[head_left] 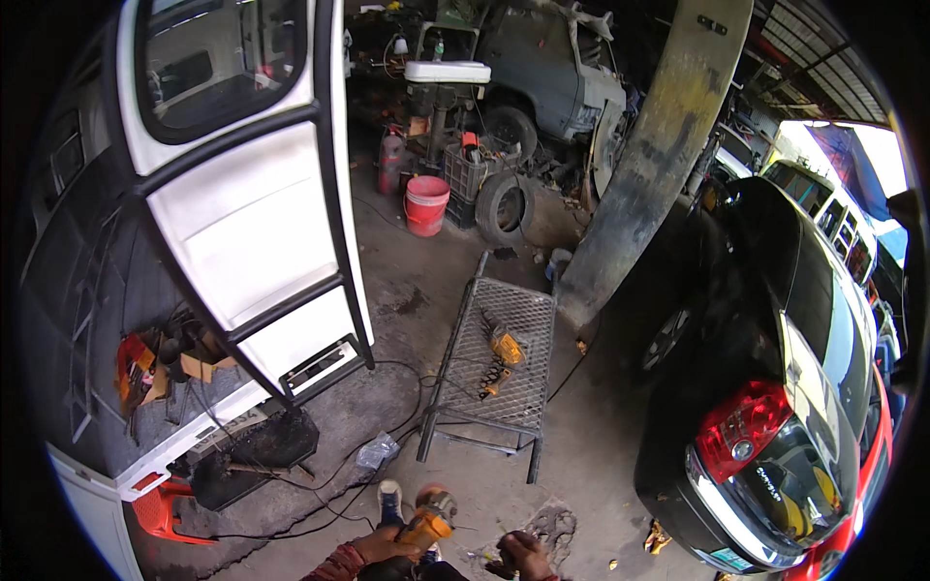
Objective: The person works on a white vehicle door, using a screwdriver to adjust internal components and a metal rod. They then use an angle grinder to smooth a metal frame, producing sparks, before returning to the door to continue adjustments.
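Note:
Low at the bottom centre, my left hand point(384, 545) is wrapped round the body of a yellow angle grinder point(426, 529). The grinder's round head and reddish disc point away from me. To its right, my right hand point(526, 555) is closed, with a small dark thing at its fingers that I cannot make out. Ahead stands a low metal mesh bench point(509, 395). On its mesh lie a yellow power drill point(506, 347) and a smaller yellow-and-black tool point(494, 381).
At left is a white vehicle with an open rear door point(242, 223); at right, a dark car point(717, 387). A concrete pillar point(649, 165), red bucket point(426, 205) and tyre point(505, 208) stand beyond the bench. Black cables point(334, 494) and a plastic bag point(377, 451) lie on the floor.

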{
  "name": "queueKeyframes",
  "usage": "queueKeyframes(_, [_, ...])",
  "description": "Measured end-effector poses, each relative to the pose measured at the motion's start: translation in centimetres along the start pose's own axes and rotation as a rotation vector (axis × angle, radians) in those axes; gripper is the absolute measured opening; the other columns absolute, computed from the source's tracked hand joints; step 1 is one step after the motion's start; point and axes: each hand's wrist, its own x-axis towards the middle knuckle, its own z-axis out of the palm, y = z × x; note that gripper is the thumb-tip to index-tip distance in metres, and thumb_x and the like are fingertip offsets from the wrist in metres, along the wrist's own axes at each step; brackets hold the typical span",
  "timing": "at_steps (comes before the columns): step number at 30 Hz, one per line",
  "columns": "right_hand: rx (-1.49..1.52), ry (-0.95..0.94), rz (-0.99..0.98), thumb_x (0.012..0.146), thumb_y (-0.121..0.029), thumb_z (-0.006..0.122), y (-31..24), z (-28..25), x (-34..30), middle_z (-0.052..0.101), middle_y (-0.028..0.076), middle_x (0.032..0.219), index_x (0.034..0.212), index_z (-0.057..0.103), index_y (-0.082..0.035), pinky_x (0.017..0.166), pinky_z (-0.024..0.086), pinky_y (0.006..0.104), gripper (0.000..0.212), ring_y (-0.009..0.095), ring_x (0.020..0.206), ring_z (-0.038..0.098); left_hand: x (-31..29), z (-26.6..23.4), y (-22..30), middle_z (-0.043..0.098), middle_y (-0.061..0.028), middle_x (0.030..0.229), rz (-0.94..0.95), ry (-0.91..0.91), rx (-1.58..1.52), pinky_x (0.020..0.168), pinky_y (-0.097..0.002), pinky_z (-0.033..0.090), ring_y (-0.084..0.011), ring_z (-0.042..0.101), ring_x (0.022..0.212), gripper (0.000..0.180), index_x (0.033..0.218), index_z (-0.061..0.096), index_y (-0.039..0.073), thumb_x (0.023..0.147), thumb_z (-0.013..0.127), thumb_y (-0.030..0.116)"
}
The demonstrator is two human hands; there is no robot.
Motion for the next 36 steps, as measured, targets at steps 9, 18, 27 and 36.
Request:
queueKeyframes(9, [-0.453,-0.321,-0.149,0.105,-0.035,0.059,-1.8,3.0,-1.2,0.057,-0.001,0.076,0.100,0.067,-0.002,0.063,0.044,0.0281,0.034,0.009,0.070,0.052,-12.9,2.8,-2.3,0.071,-0.0110,0.115,0.008,0.479,-0.112,0.094,-0.0359,0.054,-0.0226,0.069,0.102,0.065,0.132,0.058,-0.004,0.082,0.082,0.029])
queueKeyframes(18, [-0.413,0.046,-0.035,0.100,-0.035,0.064,11.5,-1.0,2.1,0.065,0.002,0.075,0.092,0.069,-0.002,0.057,0.049,0.0322,0.033,0.013,0.067,0.061,-20.7,0.4,-10.0,0.070,-0.0113,0.115,0.018,0.646,-0.439,0.093,-0.0350,0.054,-0.0209,0.068,0.103,0.061,0.132,0.056,-0.004,0.081,0.078,0.021])
queueKeyframes(27, [-0.119,0.340,0.467,0.096,-0.027,0.060,25.6,-4.1,-1.4,0.055,0.001,0.062,0.075,0.061,-0.013,0.044,0.038,0.0365,0.025,0.018,0.048,0.049,-31.2,-1.7,-11.4,0.063,-0.0060,0.128,0.364,0.631,-0.628,0.101,-0.0358,0.050,-0.0189,0.062,0.115,0.065,0.142,0.052,0.001,0.088,0.077,0.027])
queueKeyframes(36, [-0.377,0.071,0.576,0.104,-0.037,0.049,28.5,-1.0,-0.2,0.048,-0.001,0.062,0.081,0.054,-0.020,0.044,0.035,0.0355,0.029,0.018,0.049,0.044,-40.4,-0.1,-12.3,0.064,-0.0151,0.123,0.084,0.893,-0.294,0.102,-0.0366,0.049,-0.0243,0.061,0.113,0.072,0.138,0.052,-0.004,0.084,0.077,0.036])
